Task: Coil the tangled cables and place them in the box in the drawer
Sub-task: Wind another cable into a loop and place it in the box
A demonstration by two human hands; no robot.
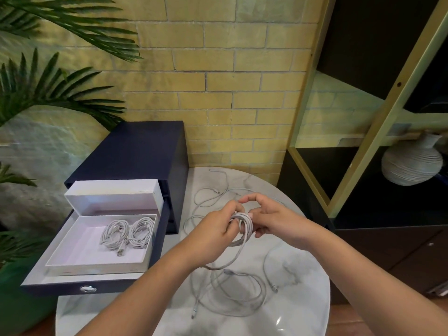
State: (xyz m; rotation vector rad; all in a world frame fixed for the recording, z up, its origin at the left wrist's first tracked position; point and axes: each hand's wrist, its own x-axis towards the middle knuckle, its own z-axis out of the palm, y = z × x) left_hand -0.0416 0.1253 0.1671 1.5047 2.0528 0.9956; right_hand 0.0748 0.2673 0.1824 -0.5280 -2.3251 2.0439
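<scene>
Round marble table, brick wall behind. Left hand: fingers curled round half-wound cable coil. Right hand: pinches the same coil at its top. Advised: keep loops even, drawing slack gently from loose cables at 6 o'clock. Box in open drawer, 9 o'clock, holds two finished coils.

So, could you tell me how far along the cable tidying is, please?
Done: two coiled cables lie in the white box in the open drawer. In hand: the left hand and right hand hold a third cable, partly coiled, its tail trailing down. Left: finishing it, plus loose cables spread on the table.
</scene>
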